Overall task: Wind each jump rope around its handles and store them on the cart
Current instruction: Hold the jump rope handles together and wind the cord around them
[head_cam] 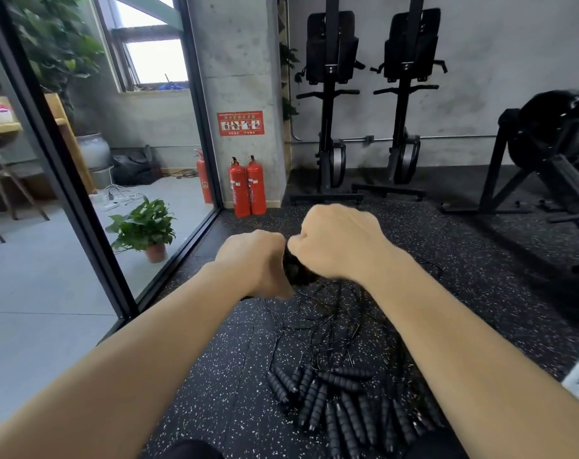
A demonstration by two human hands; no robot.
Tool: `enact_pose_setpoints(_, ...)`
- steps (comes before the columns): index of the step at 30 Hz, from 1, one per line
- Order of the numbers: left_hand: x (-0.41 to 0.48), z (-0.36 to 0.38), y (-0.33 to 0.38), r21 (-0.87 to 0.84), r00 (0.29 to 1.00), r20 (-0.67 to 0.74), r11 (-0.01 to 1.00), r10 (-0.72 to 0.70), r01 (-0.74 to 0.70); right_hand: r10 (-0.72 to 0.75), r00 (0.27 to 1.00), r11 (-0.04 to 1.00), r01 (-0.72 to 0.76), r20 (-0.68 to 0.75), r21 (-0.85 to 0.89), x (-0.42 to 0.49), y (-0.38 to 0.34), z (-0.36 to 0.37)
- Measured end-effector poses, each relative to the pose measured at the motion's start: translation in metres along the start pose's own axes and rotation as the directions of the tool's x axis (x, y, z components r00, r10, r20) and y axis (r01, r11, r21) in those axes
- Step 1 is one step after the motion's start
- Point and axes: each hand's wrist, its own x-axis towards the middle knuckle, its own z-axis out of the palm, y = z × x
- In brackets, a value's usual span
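The floor was black rubber flecked with white, running to a glass partition, a rough concrete pillar and two red fire extinguishers. A leafy plant stood in a terracotta pot behind the glass. Above the rubber, the left hand and right hand curled their fingers tight round a dark jump rope, over a tangled pile of ropes with ribbed black handles.

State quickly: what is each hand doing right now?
Left hand: closed, gripping the rope bundle.
Right hand: closed on the same bundle, fingers hidden.
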Motion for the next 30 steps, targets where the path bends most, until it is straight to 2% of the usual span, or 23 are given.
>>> enact_pose_setpoints(6, -0.017, -0.001, 0.012, 0.17, 0.938, -0.031, 0.927, 0.345, -0.335, -0.11, 0.994, 0.994, 0.109, 0.029, 0.022, 0.031, 0.025, 0.001)
enact_pose_setpoints(9, -0.019, -0.005, 0.013, 0.197, 0.909, -0.086, 0.902, 0.407, -0.385, -0.085, 0.996, 0.994, 0.082, 0.03, 0.074, 0.037, 0.041, 0.013)
enact_pose_setpoints(12, -0.021, -0.007, 0.013, 0.153, 0.895, -0.105, 0.896, 0.434, -0.416, -0.041, 0.997, 0.954, 0.019, 0.067, 0.299, 0.037, 0.051, 0.023)
enact_pose_setpoints(15, -0.021, -0.008, 0.015, 0.025, 0.898, -0.115, 0.905, 0.425, -0.425, -0.039, 0.99, 0.795, -0.052, 0.135, 0.604, 0.034, 0.06, 0.029)
enact_pose_setpoints(18, -0.022, -0.008, 0.02, -0.144, 0.907, -0.141, 0.898, 0.397, -0.415, -0.009, 0.971, 0.628, -0.181, 0.24, 0.756, 0.027, 0.07, 0.031)
enact_pose_setpoints(19, -0.023, -0.008, 0.023, -0.196, 0.912, -0.142, 0.892, 0.385, -0.407, 0.004, 0.957, 0.539, -0.247, 0.291, 0.805, 0.024, 0.074, 0.033)
enact_pose_setpoints(21, -0.023, -0.005, 0.027, -0.329, 0.923, -0.143, 0.863, 0.357, -0.384, -0.019, 0.939, 0.291, -0.322, 0.343, 0.901, 0.017, 0.082, 0.042)
enact_pose_setpoints(22, -0.023, -0.004, 0.028, -0.432, 0.931, -0.151, 0.825, 0.333, -0.365, -0.052, 0.943, 0.175, -0.315, 0.328, 0.933, 0.013, 0.084, 0.047)
enact_pose_setpoints(23, -0.023, -0.002, 0.029, -0.54, 0.938, -0.168, 0.768, 0.303, -0.345, -0.067, 0.953, 0.122, -0.288, 0.297, 0.95, 0.009, 0.087, 0.055)
enact_pose_setpoints(24, -0.022, -0.001, 0.03, -0.628, 0.945, -0.183, 0.708, 0.27, -0.323, -0.055, 0.964, 0.117, -0.254, 0.261, 0.96, 0.005, 0.085, 0.062)
enact_pose_setpoints(25, -0.02, 0.0, 0.03, -0.685, 0.954, -0.184, 0.665, 0.236, -0.297, 0.005, 0.975, 0.16, -0.218, 0.22, 0.963, 0.003, 0.082, 0.07)
enact_pose_setpoints(28, -0.012, 0.006, 0.031, -0.747, 0.984, -0.142, 0.641, 0.104, -0.176, 0.262, 0.958, 0.323, -0.197, 0.113, 0.926, -0.003, 0.071, 0.084)
enact_pose_setpoints(30, -0.005, 0.013, 0.026, -0.796, 0.995, -0.103, 0.601, -0.011, -0.076, 0.26, 0.965, 0.423, -0.145, 0.034, 0.894, -0.005, 0.067, 0.094)
